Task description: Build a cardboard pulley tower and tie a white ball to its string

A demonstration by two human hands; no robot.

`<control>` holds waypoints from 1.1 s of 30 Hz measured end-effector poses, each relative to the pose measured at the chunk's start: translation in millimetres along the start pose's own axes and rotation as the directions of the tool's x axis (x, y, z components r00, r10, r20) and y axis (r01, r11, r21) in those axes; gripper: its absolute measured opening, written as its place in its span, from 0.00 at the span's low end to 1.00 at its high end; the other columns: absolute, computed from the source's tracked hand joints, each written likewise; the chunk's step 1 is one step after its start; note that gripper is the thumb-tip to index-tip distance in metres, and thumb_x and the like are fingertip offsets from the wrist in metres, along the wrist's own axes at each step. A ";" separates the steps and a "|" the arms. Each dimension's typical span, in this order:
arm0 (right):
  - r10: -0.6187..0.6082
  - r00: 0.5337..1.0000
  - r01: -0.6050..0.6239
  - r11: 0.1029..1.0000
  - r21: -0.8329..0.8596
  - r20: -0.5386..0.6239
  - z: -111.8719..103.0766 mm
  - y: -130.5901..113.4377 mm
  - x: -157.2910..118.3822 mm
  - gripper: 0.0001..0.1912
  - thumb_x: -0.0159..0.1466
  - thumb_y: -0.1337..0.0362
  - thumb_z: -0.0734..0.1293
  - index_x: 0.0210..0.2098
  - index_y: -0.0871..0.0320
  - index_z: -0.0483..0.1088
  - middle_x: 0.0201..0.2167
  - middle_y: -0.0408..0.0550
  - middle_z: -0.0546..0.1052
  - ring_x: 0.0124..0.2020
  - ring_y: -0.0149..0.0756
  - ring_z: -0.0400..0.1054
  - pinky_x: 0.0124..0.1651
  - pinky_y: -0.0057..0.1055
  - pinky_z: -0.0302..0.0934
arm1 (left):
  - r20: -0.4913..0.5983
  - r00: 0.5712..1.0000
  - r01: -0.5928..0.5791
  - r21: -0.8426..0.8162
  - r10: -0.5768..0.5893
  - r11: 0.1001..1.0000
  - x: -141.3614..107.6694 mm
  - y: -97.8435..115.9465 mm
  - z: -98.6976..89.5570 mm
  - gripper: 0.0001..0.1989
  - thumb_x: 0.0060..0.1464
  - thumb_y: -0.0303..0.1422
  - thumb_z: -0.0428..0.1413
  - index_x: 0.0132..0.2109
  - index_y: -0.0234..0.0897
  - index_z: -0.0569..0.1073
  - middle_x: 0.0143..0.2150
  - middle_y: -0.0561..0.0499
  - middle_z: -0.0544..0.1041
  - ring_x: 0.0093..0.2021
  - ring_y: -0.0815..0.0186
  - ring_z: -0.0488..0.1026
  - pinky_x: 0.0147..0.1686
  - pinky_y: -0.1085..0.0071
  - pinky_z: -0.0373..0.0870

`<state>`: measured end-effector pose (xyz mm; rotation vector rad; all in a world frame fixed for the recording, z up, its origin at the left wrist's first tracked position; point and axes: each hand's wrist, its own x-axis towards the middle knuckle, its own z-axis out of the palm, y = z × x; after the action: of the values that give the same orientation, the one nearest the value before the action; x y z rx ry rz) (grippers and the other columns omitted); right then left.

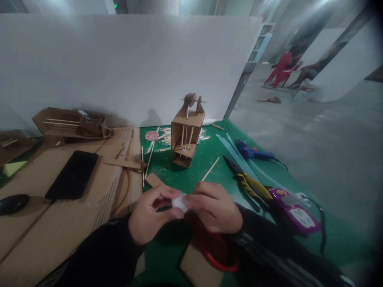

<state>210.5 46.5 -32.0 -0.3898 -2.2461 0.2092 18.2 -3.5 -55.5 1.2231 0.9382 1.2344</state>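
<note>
Between the fingertips of both hands is a small whitish, rounded piece [180,203], perhaps a spool or wad; its exact kind I cannot make out. My left hand [155,211] pinches it from the left with thumb and forefinger. On the right, the closed fingers of my right hand [216,206] meet its edge. Below my right hand lie red-handled scissors [220,261], partly hidden, over a cardboard piece [199,263]. Beyond the hands stands a cardboard box model [188,133] with sticks inside and discs on top. A thin wooden stick [210,169] lies just past my right hand.
Yellow-handled pliers [254,185], a blue glue gun [254,151], clear glue sticks [231,151] and a purple power strip [296,213] lie at right. At left, a cardboard sheet [26,231] bears a black phone [72,174] and a mouse [13,204]. A white panel [125,67] stands behind.
</note>
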 end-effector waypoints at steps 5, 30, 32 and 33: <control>0.122 0.992 -0.120 0.985 0.124 -0.008 0.9 5.5 0.4 0.10 0.64 0.73 0.61 0.39 0.59 0.73 0.28 0.47 0.71 0.27 0.30 0.64 0.28 0.25 0.58 | 0.070 0.997 0.042 0.044 -0.045 0.998 -2.7 3.1 0.9 0.15 0.46 0.26 0.66 0.41 0.39 0.73 0.41 0.51 0.77 0.44 0.67 0.75 0.47 0.72 0.71; 0.241 0.907 -0.315 0.932 0.177 0.345 20.0 1.9 -3.5 0.08 0.66 0.70 0.58 0.33 0.60 0.68 0.28 0.47 0.68 0.28 0.31 0.61 0.30 0.26 0.55 | -0.233 0.946 -0.158 0.273 0.224 0.949 -2.9 3.8 3.6 0.23 0.54 0.29 0.59 0.54 0.42 0.61 0.49 0.46 0.73 0.50 0.62 0.73 0.50 0.65 0.70; 0.182 0.912 -0.254 0.954 0.158 0.367 17.9 -2.3 -2.3 0.08 0.65 0.70 0.58 0.33 0.60 0.68 0.28 0.47 0.68 0.28 0.31 0.60 0.29 0.26 0.53 | -0.239 0.944 -0.168 0.242 0.227 0.956 -2.6 2.5 5.1 0.21 0.54 0.29 0.60 0.52 0.41 0.61 0.48 0.46 0.73 0.48 0.62 0.74 0.48 0.65 0.71; 0.147 0.918 -0.215 0.965 0.152 0.367 16.3 -4.3 -1.3 0.07 0.64 0.71 0.58 0.33 0.59 0.67 0.27 0.46 0.68 0.27 0.31 0.60 0.28 0.26 0.53 | -0.226 0.949 -0.163 0.242 0.219 0.957 -2.6 1.7 5.3 0.19 0.54 0.29 0.59 0.50 0.40 0.62 0.47 0.47 0.73 0.48 0.63 0.74 0.48 0.65 0.71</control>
<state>197.9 41.7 -42.2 -0.4899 -2.5123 0.6328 22.8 -7.0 -53.3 1.3794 1.1885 1.4964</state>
